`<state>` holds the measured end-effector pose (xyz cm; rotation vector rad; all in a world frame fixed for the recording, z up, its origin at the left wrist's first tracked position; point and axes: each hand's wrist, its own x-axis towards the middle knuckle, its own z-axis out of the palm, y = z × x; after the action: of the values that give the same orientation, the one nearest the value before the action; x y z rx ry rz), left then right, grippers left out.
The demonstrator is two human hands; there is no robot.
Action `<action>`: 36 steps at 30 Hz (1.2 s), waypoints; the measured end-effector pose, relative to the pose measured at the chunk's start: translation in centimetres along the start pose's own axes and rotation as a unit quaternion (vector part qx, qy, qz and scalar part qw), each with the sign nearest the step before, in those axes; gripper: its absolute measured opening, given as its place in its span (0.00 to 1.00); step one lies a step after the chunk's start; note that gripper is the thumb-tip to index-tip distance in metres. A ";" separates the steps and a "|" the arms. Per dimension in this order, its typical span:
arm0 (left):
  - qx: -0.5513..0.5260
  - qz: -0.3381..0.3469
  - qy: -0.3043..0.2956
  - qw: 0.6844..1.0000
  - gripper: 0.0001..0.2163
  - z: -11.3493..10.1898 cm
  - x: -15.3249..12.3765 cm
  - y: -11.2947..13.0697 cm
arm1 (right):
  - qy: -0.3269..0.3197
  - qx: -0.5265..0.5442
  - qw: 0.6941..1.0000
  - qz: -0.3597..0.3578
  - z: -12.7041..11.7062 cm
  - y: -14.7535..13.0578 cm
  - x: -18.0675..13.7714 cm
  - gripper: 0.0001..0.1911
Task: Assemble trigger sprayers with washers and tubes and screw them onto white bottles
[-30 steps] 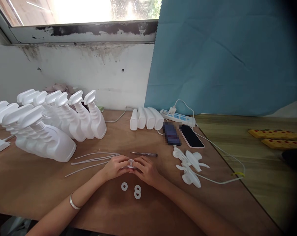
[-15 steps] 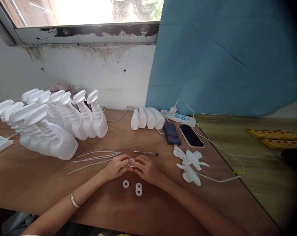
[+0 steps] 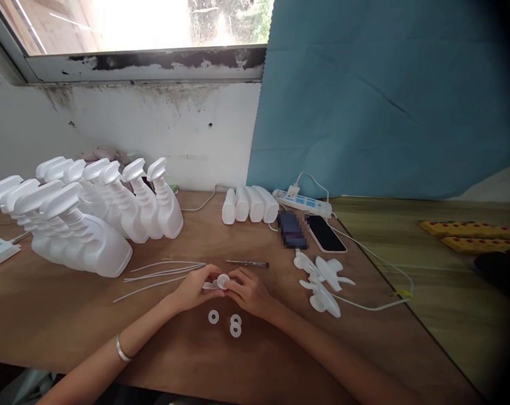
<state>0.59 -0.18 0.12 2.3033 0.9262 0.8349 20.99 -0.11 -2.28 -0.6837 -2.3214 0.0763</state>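
Note:
Over the near middle of the table, my left hand (image 3: 195,289) and my right hand (image 3: 248,292) meet with their fingers closed around a small white plastic part of a spray head (image 3: 223,280). Its round end faces up between the fingertips; the rest is partly hidden. Just below the hands lie a single white ring washer (image 3: 213,317) and two overlapping ring washers (image 3: 235,329). Several thin white tubes (image 3: 164,274) lie beside my left hand. Beyond my fingers is a slim screwdriver (image 3: 247,263). White trigger spray pieces (image 3: 325,298) are piled to the right of my right hand.
White spray bottles (image 3: 107,242) stand in rows at left. Several plain white bottle-shaped pieces (image 3: 250,203) stand near the wall, beside a power strip (image 3: 303,201). Two phones, one a black-screened phone (image 3: 326,233), lie at right near a trailing white cable (image 3: 381,308).
My fingers have turned the small white part; its round end now shows more fully, and another white portion shows by my left fingers. The view has shifted slightly.

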 end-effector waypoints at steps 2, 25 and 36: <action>-0.007 -0.045 0.010 0.999 0.16 -1.7 -0.3 0.3 | 0.000 -0.015 1.000 -0.003 -0.1 -0.2 0.1 0.07; 0.357 -0.226 0.019 0.906 0.13 -8.5 -10.1 -0.8 | -0.008 0.004 1.000 0.027 -0.1 -0.4 0.0 0.16; -0.163 -0.188 0.346 0.905 0.11 -2.8 0.4 6.4 | -0.008 0.004 0.999 0.032 -0.1 -0.3 -0.1 0.17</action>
<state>1.51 -3.27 6.31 1.4664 1.3412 1.5299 20.94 -0.45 -2.22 -0.7567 -2.3121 0.1206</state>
